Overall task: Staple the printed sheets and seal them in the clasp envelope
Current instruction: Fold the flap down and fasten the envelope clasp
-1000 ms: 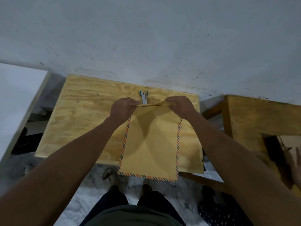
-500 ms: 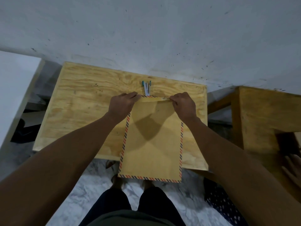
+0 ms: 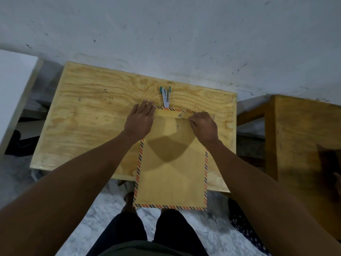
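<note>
Dark trouser fabric (image 3: 147, 235) fills the lower centre of the frame, above a grey-veined marble floor (image 3: 212, 235). Kraft-brown paper forms the clasp envelope (image 3: 171, 174), a tall rectangle edged with diagonal red-and-blue stripes; its lower end overhangs the near edge of the plywood table (image 3: 88, 126), and its upper end lies flat on the board. Across the upper end, the flap (image 3: 169, 114) is folded down as a narrow band; a small round eyelet (image 3: 177, 126) shows just below it and thin metal clasp prongs (image 3: 181, 114) stand up at its middle. Left hand (image 3: 140, 121), centre frame, lies palm down with fingers spread, pressing the envelope's upper left corner and the wood beside it. Right hand (image 3: 203, 126), just right of centre, has thumb and forefinger pressed together on the flap's lower edge near the prongs. Printed sheets are not visible. Beyond the flap, a stapler (image 3: 166, 97) with teal ends and pale body rests on the swirled-grain plywood, apart from the envelope. Farther still, a scuffed, speckled pale wall (image 3: 166, 34) spans the upper frame. A second wooden table (image 3: 304, 135) occupies the right edge.
</note>
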